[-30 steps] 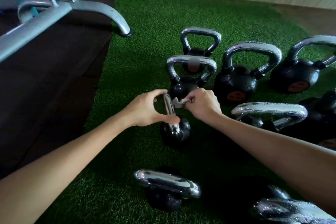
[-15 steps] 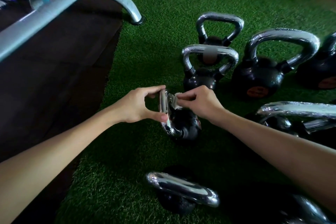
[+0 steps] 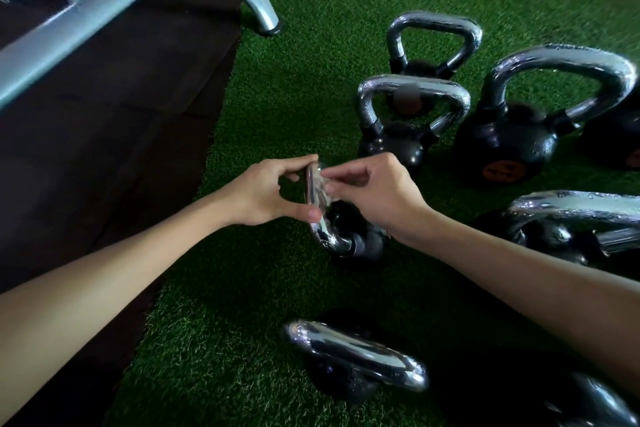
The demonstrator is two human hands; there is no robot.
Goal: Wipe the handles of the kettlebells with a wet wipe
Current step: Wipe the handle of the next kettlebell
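Near the turf's (image 3: 311,28) left edge, the left hand (image 3: 266,194) pinches a small kettlebell's handle (image 3: 317,208) while the right hand (image 3: 377,194) presses the wet wipe (image 3: 323,189) against it. Several kettlebells likely remain.

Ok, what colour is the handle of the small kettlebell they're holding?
Shiny chrome silver handle on a black kettlebell, seen in the head view.

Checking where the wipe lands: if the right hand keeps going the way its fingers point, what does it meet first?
Likely the chrome handle of the small kettlebell; the right hand already presses the wipe against it, left hand just beyond.
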